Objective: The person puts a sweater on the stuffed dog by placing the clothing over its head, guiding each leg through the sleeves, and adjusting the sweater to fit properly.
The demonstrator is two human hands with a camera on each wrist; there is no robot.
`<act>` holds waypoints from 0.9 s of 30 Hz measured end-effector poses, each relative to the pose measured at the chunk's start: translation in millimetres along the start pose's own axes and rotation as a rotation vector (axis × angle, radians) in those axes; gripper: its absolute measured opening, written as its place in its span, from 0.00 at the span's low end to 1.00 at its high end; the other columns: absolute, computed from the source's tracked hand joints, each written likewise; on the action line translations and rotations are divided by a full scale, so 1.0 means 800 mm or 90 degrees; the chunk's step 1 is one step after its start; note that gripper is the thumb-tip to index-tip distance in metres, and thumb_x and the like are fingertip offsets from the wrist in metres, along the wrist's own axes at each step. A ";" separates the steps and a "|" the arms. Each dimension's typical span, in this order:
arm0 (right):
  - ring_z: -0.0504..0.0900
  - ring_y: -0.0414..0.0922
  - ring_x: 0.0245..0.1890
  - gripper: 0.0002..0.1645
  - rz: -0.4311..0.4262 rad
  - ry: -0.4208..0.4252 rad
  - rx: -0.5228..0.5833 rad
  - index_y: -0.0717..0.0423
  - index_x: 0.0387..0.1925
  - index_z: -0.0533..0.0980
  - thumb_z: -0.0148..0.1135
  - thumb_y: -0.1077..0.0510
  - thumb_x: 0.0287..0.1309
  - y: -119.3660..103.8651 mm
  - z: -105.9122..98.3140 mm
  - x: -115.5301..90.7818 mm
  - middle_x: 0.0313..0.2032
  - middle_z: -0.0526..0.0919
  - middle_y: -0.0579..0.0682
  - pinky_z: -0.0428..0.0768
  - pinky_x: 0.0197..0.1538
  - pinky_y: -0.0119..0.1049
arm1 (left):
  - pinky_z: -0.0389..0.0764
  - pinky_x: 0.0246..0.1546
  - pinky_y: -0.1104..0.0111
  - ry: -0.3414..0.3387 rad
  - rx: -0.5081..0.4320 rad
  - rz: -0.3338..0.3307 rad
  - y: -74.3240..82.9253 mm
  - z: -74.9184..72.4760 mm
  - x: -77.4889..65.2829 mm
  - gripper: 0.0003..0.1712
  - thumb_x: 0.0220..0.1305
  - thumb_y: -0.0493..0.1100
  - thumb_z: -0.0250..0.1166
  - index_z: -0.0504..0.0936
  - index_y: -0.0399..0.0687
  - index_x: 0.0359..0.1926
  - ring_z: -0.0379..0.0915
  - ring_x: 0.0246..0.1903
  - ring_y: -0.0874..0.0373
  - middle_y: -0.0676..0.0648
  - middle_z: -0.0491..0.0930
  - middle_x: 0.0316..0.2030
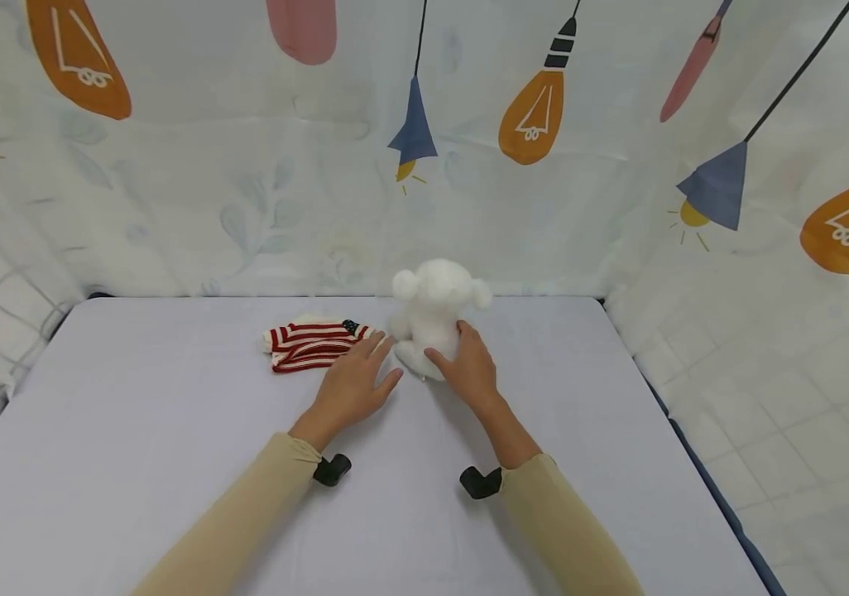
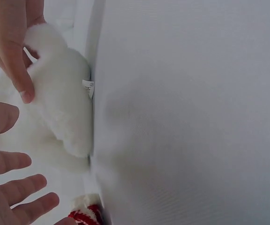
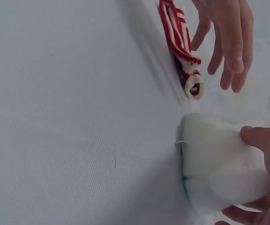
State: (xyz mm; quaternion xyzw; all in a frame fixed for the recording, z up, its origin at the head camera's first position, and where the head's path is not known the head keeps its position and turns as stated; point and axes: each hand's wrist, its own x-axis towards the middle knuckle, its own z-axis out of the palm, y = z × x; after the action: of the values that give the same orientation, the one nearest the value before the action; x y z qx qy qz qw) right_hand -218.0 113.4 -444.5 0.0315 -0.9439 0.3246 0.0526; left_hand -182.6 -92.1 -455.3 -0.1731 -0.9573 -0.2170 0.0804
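Observation:
A white plush toy (image 1: 441,290) with round ears sits upright near the table's far edge. My right hand (image 1: 473,370) holds its lower body, with the thumb on one side and fingers on the other. A small white tag (image 2: 88,87) sticks out at its base in the left wrist view. My left hand (image 1: 353,382) is apart from the toy, fingers spread and holding nothing. It hovers by the right end of a small red-and-white striped knit garment (image 1: 305,348) with a dark blue patch. In the right wrist view the garment (image 3: 178,37) lies folded on the table.
A white cloth covers the table (image 1: 194,463). Behind it hangs a pale curtain (image 1: 246,207) printed with lamps and bulbs, which continues along both sides. A dark band (image 1: 722,497) runs along the right edge. Dark wrist cameras (image 1: 332,469) sit under both wrists.

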 end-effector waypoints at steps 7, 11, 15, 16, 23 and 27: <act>0.77 0.57 0.56 0.51 0.012 0.028 -0.019 0.59 0.67 0.62 0.70 0.36 0.50 -0.003 0.006 0.007 0.58 0.76 0.59 0.78 0.50 0.57 | 0.69 0.63 0.49 0.001 -0.028 -0.006 0.005 0.004 0.002 0.33 0.69 0.56 0.55 0.66 0.46 0.69 0.61 0.68 0.44 0.40 0.66 0.68; 0.77 0.57 0.55 0.51 0.015 0.032 -0.026 0.60 0.67 0.63 0.70 0.38 0.49 -0.005 0.010 0.009 0.57 0.76 0.60 0.78 0.49 0.56 | 0.68 0.64 0.48 -0.016 -0.068 -0.034 0.005 0.005 0.005 0.33 0.70 0.56 0.55 0.65 0.47 0.70 0.60 0.69 0.45 0.41 0.65 0.69; 0.78 0.57 0.54 0.48 0.003 0.041 -0.019 0.62 0.65 0.64 0.71 0.41 0.51 -0.007 0.010 0.010 0.56 0.77 0.61 0.79 0.49 0.56 | 0.67 0.64 0.48 -0.024 -0.097 -0.061 0.001 0.009 0.011 0.31 0.71 0.55 0.54 0.66 0.47 0.69 0.60 0.69 0.45 0.42 0.66 0.68; 0.78 0.57 0.54 0.47 0.001 0.043 -0.018 0.62 0.65 0.65 0.71 0.42 0.51 -0.008 0.010 0.011 0.56 0.77 0.61 0.79 0.50 0.56 | 0.67 0.64 0.48 -0.026 -0.104 -0.064 -0.001 0.011 0.013 0.31 0.71 0.55 0.54 0.66 0.47 0.69 0.60 0.69 0.45 0.42 0.66 0.68; 0.79 0.56 0.54 0.41 0.012 0.053 0.004 0.61 0.61 0.68 0.72 0.46 0.51 -0.004 0.010 0.014 0.55 0.79 0.58 0.79 0.51 0.55 | 0.64 0.66 0.48 -0.032 -0.158 -0.063 0.001 0.017 0.020 0.31 0.71 0.55 0.53 0.65 0.46 0.69 0.58 0.70 0.45 0.42 0.65 0.69; 0.78 0.55 0.56 0.40 0.015 0.048 0.019 0.60 0.61 0.68 0.71 0.48 0.51 -0.001 0.009 0.013 0.56 0.78 0.58 0.78 0.52 0.55 | 0.63 0.67 0.48 -0.033 -0.174 -0.069 0.002 0.018 0.023 0.31 0.72 0.54 0.53 0.64 0.46 0.70 0.58 0.70 0.44 0.42 0.65 0.69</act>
State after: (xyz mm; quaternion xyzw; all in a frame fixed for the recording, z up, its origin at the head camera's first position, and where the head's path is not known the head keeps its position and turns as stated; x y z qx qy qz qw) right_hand -228.5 108.1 -448.4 0.0087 -0.9365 0.3403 0.0840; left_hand -200.1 -79.0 -463.1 -0.1358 -0.9287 -0.3444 0.0196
